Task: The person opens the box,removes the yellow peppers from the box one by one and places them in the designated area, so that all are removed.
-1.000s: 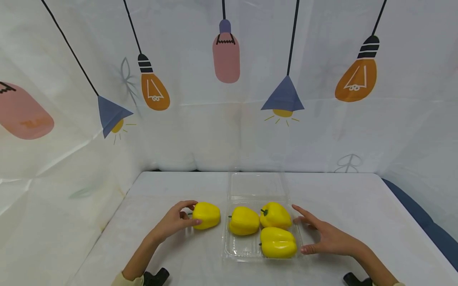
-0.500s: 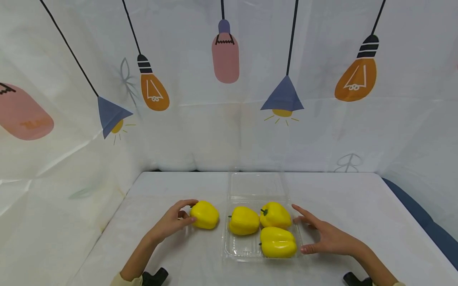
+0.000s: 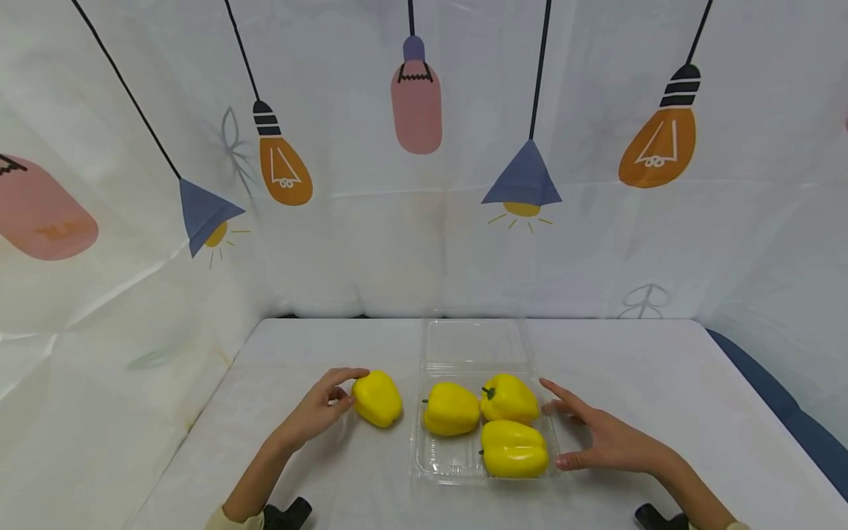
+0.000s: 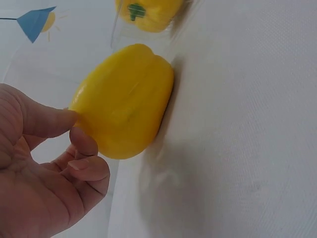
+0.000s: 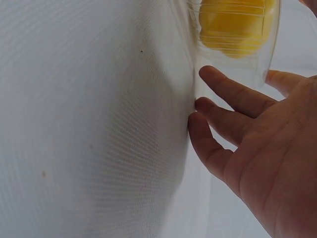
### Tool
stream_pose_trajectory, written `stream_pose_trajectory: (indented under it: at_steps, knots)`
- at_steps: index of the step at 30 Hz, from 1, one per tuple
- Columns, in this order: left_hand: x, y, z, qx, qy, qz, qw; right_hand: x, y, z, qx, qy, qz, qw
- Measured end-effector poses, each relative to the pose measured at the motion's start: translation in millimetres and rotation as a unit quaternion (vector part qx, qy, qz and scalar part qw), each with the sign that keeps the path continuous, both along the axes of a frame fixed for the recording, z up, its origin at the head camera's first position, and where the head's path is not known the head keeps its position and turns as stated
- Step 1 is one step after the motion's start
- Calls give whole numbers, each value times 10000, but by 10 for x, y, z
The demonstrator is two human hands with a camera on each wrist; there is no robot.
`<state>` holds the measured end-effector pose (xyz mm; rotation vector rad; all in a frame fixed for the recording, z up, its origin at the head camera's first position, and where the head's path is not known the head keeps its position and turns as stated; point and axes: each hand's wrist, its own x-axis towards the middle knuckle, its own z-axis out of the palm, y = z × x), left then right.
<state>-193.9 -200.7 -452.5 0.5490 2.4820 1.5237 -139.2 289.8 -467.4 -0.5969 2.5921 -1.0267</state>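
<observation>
- The left hand [image 3: 314, 414], fingers curled, lightly held the loose yellow pepper [image 3: 379, 400] at its left end.
- That pepper lay on the white table [image 3: 318, 482], left of the clear container [image 3: 450, 467] and three other peppers [image 3: 452, 410].
- The right hand [image 3: 606, 443] spread wide beside the container's right edge, well apart from the loose pepper.

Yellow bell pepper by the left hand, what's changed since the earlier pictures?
The loose yellow bell pepper has turned clockwise in the head view and shifted slightly left; the left hand still pinches its left end. The three yellow bell peppers in the open clear container and the right hand stayed put.
</observation>
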Motion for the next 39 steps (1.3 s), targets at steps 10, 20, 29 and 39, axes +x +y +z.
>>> stream_pose_trajectory:
  at_steps: [10,20,29,39]
  knots:
    - [-6,114,-31,-336,-131,1198,9921,9,-11,3,-18,8,-28,10000]
    - [-9,213,-21,-336,-439,1728,9834,1,-15,17,76,67,11,9999]
    - [-40,187,-20,-226,-309,1419,9891,1,-18,18,41,9,-32,10000]
    - [-23,200,-48,-101,-374,1240,9915,7,-15,19,16,-15,2,10000]
